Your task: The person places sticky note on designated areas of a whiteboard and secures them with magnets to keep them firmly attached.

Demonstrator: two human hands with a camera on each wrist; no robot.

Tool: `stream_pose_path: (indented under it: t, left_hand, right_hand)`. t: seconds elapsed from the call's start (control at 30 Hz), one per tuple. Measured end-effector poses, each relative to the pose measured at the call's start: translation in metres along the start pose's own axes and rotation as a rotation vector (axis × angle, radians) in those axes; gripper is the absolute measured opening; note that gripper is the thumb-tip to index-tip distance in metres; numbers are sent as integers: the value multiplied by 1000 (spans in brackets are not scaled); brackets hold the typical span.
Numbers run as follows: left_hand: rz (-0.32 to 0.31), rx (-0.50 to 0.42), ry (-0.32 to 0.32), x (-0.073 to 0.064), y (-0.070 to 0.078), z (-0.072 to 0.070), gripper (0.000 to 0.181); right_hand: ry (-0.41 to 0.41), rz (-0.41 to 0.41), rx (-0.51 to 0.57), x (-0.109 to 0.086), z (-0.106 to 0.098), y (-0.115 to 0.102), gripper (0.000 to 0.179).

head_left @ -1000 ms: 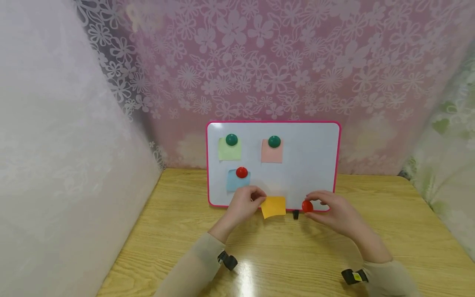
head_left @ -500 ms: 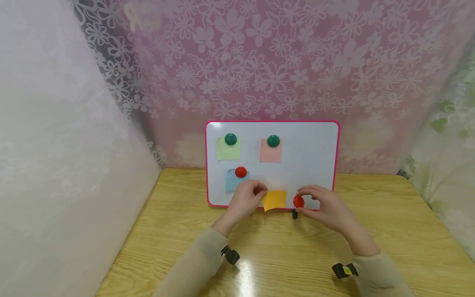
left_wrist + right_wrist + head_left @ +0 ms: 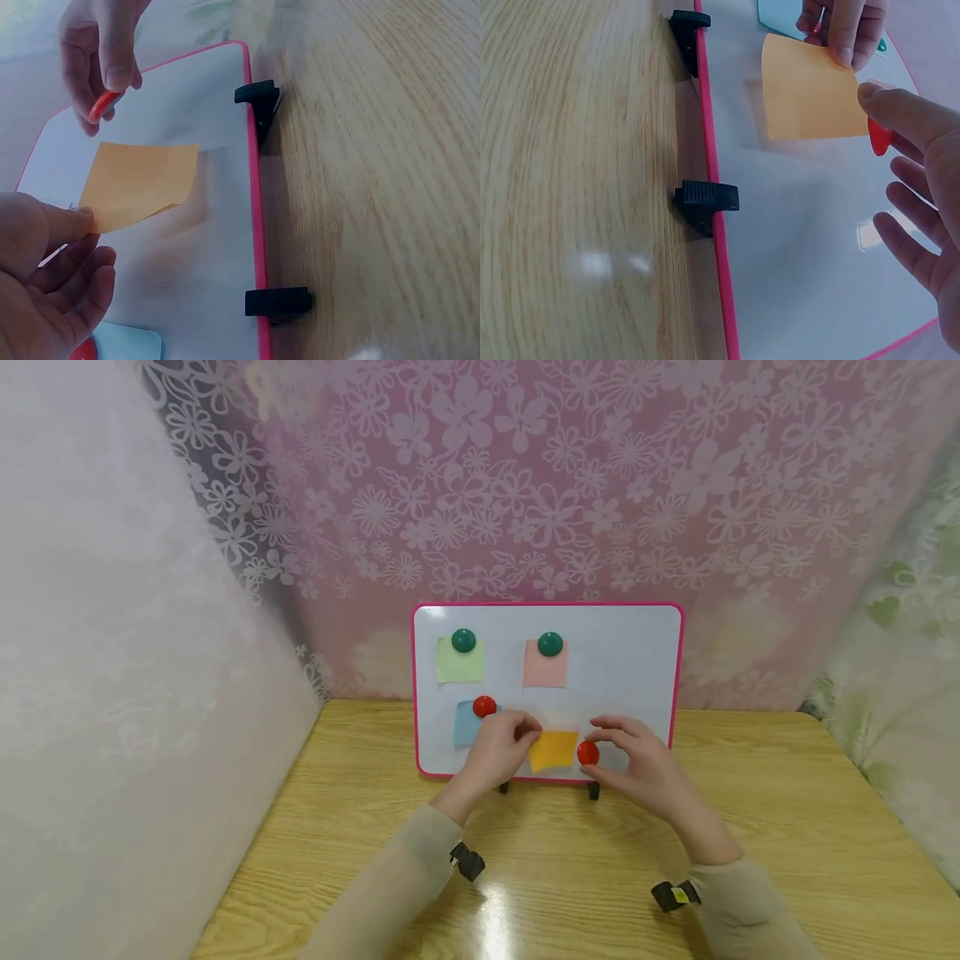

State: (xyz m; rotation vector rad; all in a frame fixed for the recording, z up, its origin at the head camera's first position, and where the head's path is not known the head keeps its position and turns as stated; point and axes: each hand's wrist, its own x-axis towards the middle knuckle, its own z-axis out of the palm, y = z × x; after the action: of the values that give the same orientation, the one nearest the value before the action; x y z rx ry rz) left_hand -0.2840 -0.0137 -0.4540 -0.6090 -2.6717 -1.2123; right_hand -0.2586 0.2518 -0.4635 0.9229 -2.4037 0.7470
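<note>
Between thumb and fingertips, my left hand (image 3: 497, 750) pinches an orange sticky note (image 3: 553, 751) by its left edge, in front of the whiteboard's (image 3: 622, 668) lower part. In the left wrist view the note (image 3: 142, 180) stands off the board, a shadow beneath it. Just right of the note, my right hand (image 3: 651, 770) holds a round red magnet (image 3: 588, 753) between thumb and fingers. Behind the left hand, a second red magnet (image 3: 484, 706) sits on a partly hidden blue note (image 3: 467, 727). Higher up, green magnets hold a green note (image 3: 460, 662) and a pink note (image 3: 545, 665).
The pink-framed board stands tilted on black clip feet (image 3: 594, 791) on a wooden table (image 3: 570, 877). A patterned pink wall covering (image 3: 555, 485) rises behind it, with a pale surface (image 3: 150, 652) at the left.
My left hand has raised the orange note along the board's lower part. The right hand has moved left and up with the red magnet, closer to the note.
</note>
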Motion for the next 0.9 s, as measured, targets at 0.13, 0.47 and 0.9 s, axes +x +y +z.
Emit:
stream_pose_path:
  t: [0.13,0.47,0.9]
  left_hand:
    - [11,19,8,3,2,-1,9]
    - [-11,43,4,9,8,-3,11]
    - [-18,117,20,13,14,-1,12]
  right_hand:
    - [34,36,5,5,4,-4,43]
    - [70,93,-34,13,15,-9,43]
    - [135,85,-104,21,28,-11,43]
